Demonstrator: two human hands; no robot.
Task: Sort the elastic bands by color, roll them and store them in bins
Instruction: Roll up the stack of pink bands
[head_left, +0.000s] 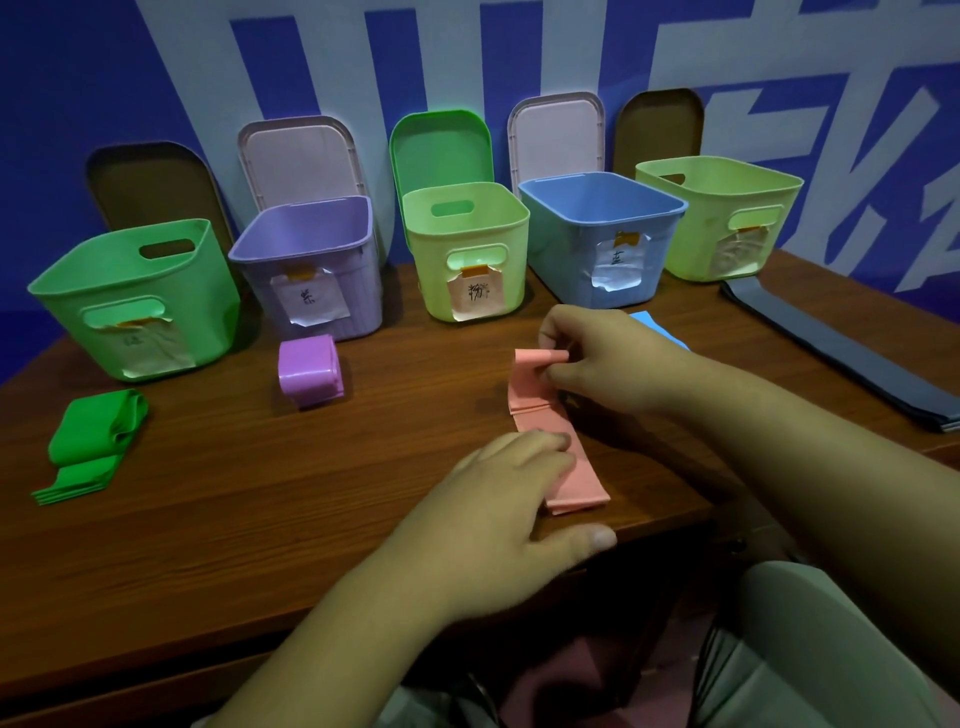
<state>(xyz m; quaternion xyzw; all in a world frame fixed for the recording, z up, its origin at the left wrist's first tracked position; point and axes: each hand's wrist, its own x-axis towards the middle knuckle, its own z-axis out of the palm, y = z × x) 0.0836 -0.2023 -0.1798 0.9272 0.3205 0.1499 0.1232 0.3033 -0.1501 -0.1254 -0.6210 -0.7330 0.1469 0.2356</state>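
A pink elastic band (540, 410) lies flat on the wooden table (260, 493), running away from me. My right hand (602, 358) pinches its far end, which is curled over into a small roll. My left hand (498, 509) presses straight fingers on the band's near half. A purple band (309, 371) sits rolled in front of the purple bin (311, 260). A green band (93, 441), partly rolled, lies in front of the green bin (130, 296). A blue band (660, 325) peeks out behind my right hand.
Five open bins stand in a row at the back, including a light green one (467, 249), a blue one (602, 234) and another light green one (722, 213); lids lean on the wall behind them. Grey bands (841, 353) lie flat at the right edge.
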